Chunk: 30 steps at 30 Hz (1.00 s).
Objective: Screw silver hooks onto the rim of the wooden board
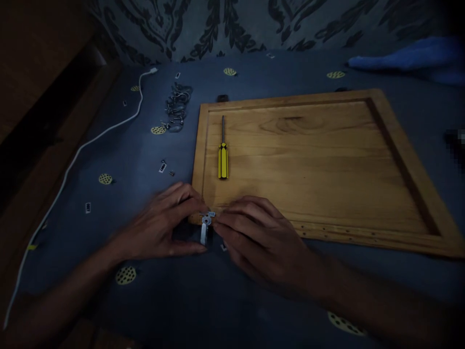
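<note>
A small silver metal hook [206, 220] sits at the near left corner of a framed wooden board [316, 169], its plate on the edge and its arm extending toward me. My left hand [167, 220] grips it, fingers at the plate and thumb by the arm's lower end. From the other side, my right hand [259, 235] has its fingertips pinched together close to the plate; whatever they hold is hidden. A screwdriver [223, 160] with a yellow handle lies on the board's left part, shaft pointing away. Small holes run along the board's near edge.
Several metal hooks [178, 106] lie in a pile left of the board. Small screws [171, 173] rest nearby on the blue patterned cloth [145, 155]. A white cable [98, 138] curves along the left side. Blue fabric [410, 58] lies at the back right.
</note>
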### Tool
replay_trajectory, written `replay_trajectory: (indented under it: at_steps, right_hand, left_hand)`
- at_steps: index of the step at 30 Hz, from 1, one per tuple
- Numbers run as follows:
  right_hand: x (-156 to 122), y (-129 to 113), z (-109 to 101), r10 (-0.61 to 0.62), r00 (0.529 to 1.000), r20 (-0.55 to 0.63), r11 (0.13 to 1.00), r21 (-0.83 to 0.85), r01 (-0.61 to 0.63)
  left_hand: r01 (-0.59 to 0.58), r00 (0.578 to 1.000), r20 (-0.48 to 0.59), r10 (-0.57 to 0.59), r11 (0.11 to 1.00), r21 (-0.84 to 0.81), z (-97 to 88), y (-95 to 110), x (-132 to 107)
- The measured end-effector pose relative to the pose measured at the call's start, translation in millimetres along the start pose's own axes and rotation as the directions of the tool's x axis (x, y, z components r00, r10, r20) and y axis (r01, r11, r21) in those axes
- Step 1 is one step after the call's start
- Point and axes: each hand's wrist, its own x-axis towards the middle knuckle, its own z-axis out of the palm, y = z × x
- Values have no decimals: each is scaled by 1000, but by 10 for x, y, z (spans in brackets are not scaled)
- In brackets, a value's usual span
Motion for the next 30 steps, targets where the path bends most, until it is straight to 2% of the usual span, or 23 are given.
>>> replay_trajectory:
  at_steps: [10,22,30]
  right_hand:
    - [13,2,23,-18,999,-44,1000,1,18]
    - [4,5,20,-35,999,-18,999,7,36]
    - [11,4,20,-28,999,-36,1000,-12,28]
  left_hand:
    - [4,1000,0,-4,1000,5,2,-8,4]
    - [-15,1000,-3,15,1000,7,1,-13,6]
    - [59,998,-18,-61,993,-103,-85,-2,-27]
